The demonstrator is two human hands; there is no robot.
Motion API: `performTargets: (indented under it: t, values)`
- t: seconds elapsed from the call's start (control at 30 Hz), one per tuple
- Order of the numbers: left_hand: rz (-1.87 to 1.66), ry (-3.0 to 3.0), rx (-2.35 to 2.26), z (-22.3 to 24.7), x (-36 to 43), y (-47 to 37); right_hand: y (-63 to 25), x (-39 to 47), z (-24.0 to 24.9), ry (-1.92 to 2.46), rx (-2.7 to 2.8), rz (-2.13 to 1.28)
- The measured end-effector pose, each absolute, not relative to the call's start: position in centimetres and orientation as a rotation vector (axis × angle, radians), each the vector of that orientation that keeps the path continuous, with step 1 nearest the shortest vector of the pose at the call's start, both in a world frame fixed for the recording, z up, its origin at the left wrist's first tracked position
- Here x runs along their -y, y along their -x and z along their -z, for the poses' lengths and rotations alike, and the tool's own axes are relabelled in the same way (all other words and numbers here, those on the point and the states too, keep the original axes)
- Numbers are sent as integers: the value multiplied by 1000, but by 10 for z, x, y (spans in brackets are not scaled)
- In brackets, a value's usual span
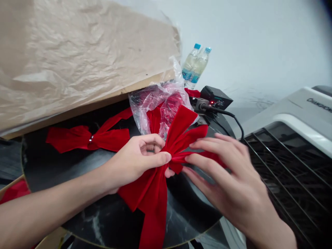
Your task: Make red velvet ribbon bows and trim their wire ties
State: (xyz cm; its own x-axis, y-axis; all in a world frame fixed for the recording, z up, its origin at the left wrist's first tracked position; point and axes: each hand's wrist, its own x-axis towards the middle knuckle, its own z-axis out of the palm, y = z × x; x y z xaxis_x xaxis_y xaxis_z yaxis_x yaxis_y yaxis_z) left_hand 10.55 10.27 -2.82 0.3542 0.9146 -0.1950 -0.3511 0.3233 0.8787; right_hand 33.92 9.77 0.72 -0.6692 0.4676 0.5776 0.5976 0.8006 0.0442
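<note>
A red velvet bow point(155, 193) is held above the round black table, its loops fanning up and right and its wide tails hanging down. My left hand point(145, 155) is closed on the bow's gathered middle, thumb in front and a fingertip showing below. At the bow's right side, my right hand point(228, 169) has its fingers apart, the tips at the right-hand loops; whether they touch the cloth is hard to tell. Left of my hands, a second red bow point(77, 138) with a small shiny piece at its centre lies on the table.
Behind the bow sits a clear plastic bag point(140, 107) with red material inside. A large plastic-covered cardboard box point(103, 45) borders the table's back. Two bottles point(193, 65) and a black box with a red light point(218, 98) and cable stand beyond. A grilled white appliance point(293, 110) flanks the right.
</note>
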Motion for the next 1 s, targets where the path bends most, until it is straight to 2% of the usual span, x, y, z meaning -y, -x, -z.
performTargets:
  t: [0.13,0.37,0.63,1.0]
  values:
    - [-915,-819,-796,27,-104,-104,-342,-113,-2,648,2487,203]
    - [-713,-789,-865,18,-102,-104,-354,-125,-7,359,2643,396]
    - [-718,-750,-999,20,-111,-101,-351,-112,-4,670,2562,595]
    - [-760,-685,-894,23,-111,-100,-331,-129,18,262,2481,408]
